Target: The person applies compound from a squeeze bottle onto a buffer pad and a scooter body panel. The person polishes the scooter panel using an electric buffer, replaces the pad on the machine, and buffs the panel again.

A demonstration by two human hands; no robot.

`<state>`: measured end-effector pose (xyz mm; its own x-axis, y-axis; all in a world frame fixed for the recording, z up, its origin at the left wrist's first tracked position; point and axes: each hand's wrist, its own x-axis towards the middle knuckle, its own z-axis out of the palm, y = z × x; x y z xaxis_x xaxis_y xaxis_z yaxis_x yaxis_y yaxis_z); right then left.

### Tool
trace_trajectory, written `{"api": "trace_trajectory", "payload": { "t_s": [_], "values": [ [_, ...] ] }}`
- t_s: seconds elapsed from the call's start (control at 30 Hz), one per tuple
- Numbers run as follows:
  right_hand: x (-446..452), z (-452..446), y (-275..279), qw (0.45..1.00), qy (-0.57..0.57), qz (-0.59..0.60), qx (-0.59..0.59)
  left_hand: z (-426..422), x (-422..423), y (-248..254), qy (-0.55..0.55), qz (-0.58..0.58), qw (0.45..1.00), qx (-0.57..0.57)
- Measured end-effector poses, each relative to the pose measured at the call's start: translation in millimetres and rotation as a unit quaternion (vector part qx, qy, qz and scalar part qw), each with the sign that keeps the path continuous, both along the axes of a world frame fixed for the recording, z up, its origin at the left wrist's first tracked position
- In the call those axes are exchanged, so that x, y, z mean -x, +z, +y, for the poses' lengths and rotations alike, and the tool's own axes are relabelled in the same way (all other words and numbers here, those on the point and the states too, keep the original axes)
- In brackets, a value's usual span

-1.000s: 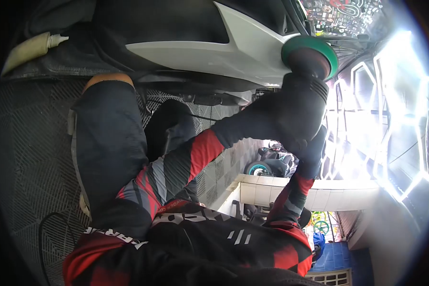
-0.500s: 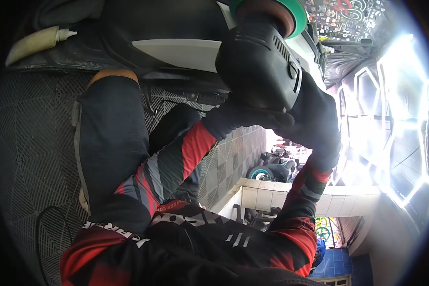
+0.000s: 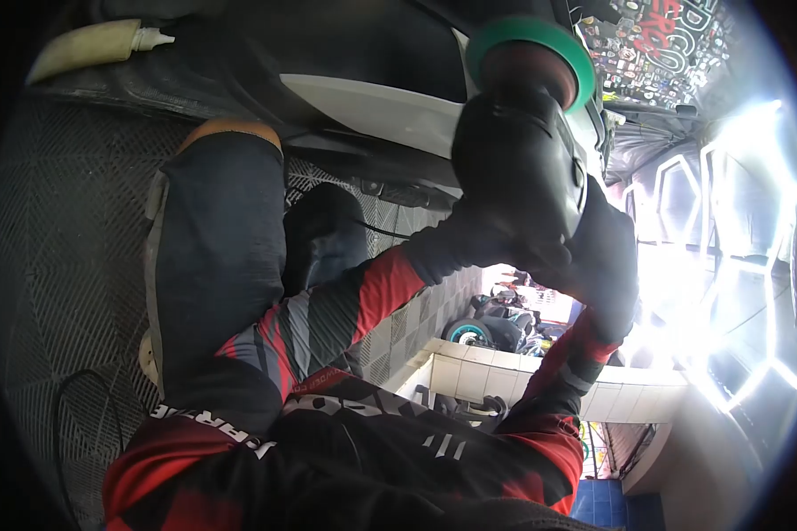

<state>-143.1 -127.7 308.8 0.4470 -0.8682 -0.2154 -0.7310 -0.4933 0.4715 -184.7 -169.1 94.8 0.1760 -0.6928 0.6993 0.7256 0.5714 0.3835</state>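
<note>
A black polisher [image 3: 518,168] with a green-rimmed round pad [image 3: 584,66] is held up before me, its pad end toward the dark vehicle panel [image 3: 363,49]. My left hand [image 3: 465,239], in a dark glove, is closed around the near left side of the body. My right hand [image 3: 607,257], also dark-gloved, grips the right side of the polisher. Most of the fingers are hidden behind or against the black housing. The pad overlaps the panel in view; whether it touches I cannot tell. A pale strip [image 3: 372,106] runs along the panel just left of the polisher.
A yellowish squeeze bottle [image 3: 88,49] with a white nozzle lies on the ledge at upper left. Black cord [image 3: 58,416] loops over the grid floor tiles [image 3: 71,239]. Bright hexagonal lights [image 3: 682,195] glow at right. Beyond a tiled low wall [image 3: 478,376] stand wheeled machines [image 3: 505,327].
The polisher and both hands have shifted right and slightly down in view. Bottle, panel and wall stickers have shifted too, so my head has moved. Both hands keep their hold.
</note>
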Motion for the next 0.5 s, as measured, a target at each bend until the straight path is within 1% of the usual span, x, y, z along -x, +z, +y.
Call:
{"api": "trace_trajectory", "payload": {
  "t_s": [0.03,0.07,0.13,0.17,0.2,0.23,0.27,0.37,0.47,0.5],
  "values": [
    [-11.1,-2.3,-2.6,0.999,0.017,0.029,0.001,0.0,-18.9,5.0,0.089,0.032,0.995,0.000],
    [-19.1,-3.9,-3.3,0.999,0.018,0.029,0.001,0.9,-37.5,10.3,0.177,0.065,0.982,-0.001],
    [-28.5,-5.7,-4.3,0.999,0.046,0.021,-0.009,2.6,-56.8,15.8,0.345,0.128,0.930,-0.001],
    [-26.0,-6.6,-4.2,0.999,0.051,0.006,-0.017,2.1,-51.1,14.9,0.344,0.128,0.930,-0.002],
    [-23.8,-5.2,-4.1,0.999,0.049,0.008,-0.018,1.7,-39.7,14.2,0.169,0.194,0.966,0.027],
    [-21.3,-1.7,-3.4,0.999,0.030,0.013,-0.010,1.7,-28.0,14.2,-0.013,0.254,0.966,0.055],
    [-18.7,1.9,-3.1,1.000,0.012,0.018,-0.001,3.7,-18.6,14.4,-0.014,0.257,0.965,0.054],
    [4.0,9.5,4.4,1.000,-0.007,0.016,-0.015,17.9,8.1,20.1,-0.123,0.207,0.969,0.048],
    [29.3,13.4,11.8,0.999,-0.032,0.004,-0.035,26.6,26.1,20.3,-0.228,0.148,0.961,0.042],
    [30.1,14.2,12.1,0.998,-0.040,-0.001,-0.040,25.3,29.2,18.5,-0.227,0.148,0.962,0.043]
  ]
}}
